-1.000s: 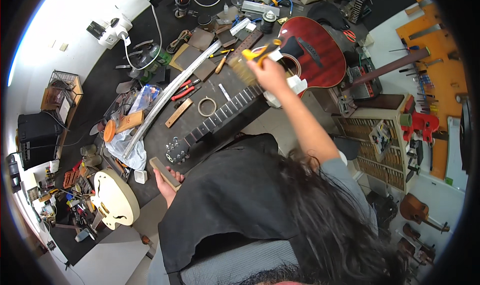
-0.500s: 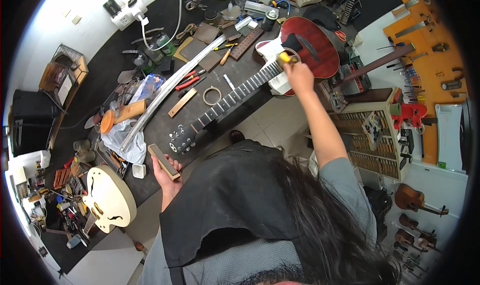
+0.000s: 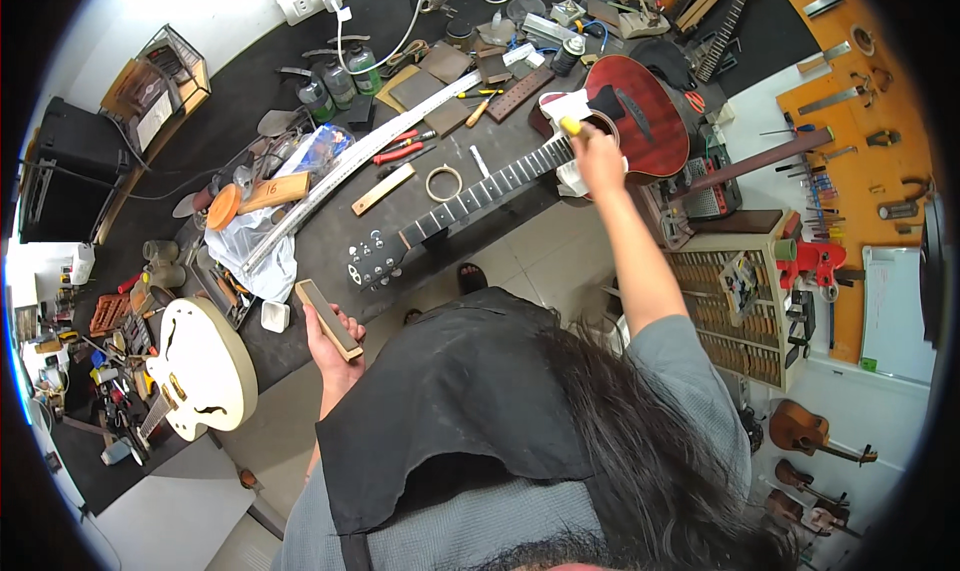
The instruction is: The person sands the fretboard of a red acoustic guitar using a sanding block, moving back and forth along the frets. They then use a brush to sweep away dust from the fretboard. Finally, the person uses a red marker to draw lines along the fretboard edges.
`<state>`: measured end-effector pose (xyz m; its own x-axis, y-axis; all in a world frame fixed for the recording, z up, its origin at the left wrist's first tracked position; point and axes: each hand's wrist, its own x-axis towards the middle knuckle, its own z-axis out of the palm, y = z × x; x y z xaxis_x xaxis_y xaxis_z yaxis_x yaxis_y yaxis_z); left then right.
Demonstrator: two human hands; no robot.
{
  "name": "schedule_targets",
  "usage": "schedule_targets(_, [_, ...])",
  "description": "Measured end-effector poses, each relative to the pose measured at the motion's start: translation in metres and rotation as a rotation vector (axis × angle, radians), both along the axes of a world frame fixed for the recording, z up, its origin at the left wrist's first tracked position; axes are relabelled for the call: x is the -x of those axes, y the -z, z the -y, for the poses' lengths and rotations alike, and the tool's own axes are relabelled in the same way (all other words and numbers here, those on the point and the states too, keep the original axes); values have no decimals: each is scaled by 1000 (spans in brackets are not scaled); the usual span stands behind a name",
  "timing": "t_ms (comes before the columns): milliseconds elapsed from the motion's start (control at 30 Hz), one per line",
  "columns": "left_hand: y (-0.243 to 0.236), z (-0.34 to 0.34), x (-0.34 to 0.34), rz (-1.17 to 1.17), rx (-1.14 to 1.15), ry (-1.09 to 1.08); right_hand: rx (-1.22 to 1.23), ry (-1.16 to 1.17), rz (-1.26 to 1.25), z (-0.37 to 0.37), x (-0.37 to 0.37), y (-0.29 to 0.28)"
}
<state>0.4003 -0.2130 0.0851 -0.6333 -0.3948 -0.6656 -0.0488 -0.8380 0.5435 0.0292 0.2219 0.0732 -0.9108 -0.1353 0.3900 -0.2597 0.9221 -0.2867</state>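
My left hand [image 3: 338,351] is closed round a flat wooden sanding block [image 3: 328,321], held beside the bench's near edge. On the bench lies a dark red acoustic guitar [image 3: 655,121], its fretted neck [image 3: 490,188] running down left to the headstock [image 3: 376,261]. My right hand [image 3: 600,161] is over the body end of the neck, by the soundhole, closed on a small yellow-ended tool [image 3: 570,126]; its other end is hidden by my fingers. White paper [image 3: 566,107] covers the guitar's top beside the neck.
Near the neck lie a tape roll [image 3: 443,183], a wooden stick [image 3: 384,190] and red-handled pliers [image 3: 400,153]. A long metal straightedge [image 3: 370,161] crosses the bench. A cream hollow-body guitar [image 3: 205,369] rests at left. A cream tool rack [image 3: 725,306] stands at right.
The view has shifted, so the bench sits a little farther right in it. My right hand stays by the soundhole, with the yellow tool's angle slightly changed. My left hand keeps the block.
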Motion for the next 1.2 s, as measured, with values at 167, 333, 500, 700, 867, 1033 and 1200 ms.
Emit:
schedule_targets(167, [1, -2, -10, -10, 17, -32, 247, -417, 295, 108, -134, 17])
schedule_targets(333, [-2, -1, -14, -29, 37, -40, 199, -240, 343, 100, -108, -18])
schedule_targets(500, [-8, -6, -10, -68, 75, -11, -3, 6, 23, 38, -34, 0])
schedule_targets(700, [-18, -11, -10, -48, 92, -36, 191, -430, 219, 188, -159, 4])
schedule_targets(867, [-20, -10, -7, -71, 93, 0, 225, -770, 480, 228, -200, -20])
schedule_targets(1033, [-22, -10, -19, -75, 121, -23, 222, -445, 424, 186, -155, -6])
schedule_targets(1200, [-20, -1, -38, -94, 123, -34, 174, -53, 167, 93, -96, -6])
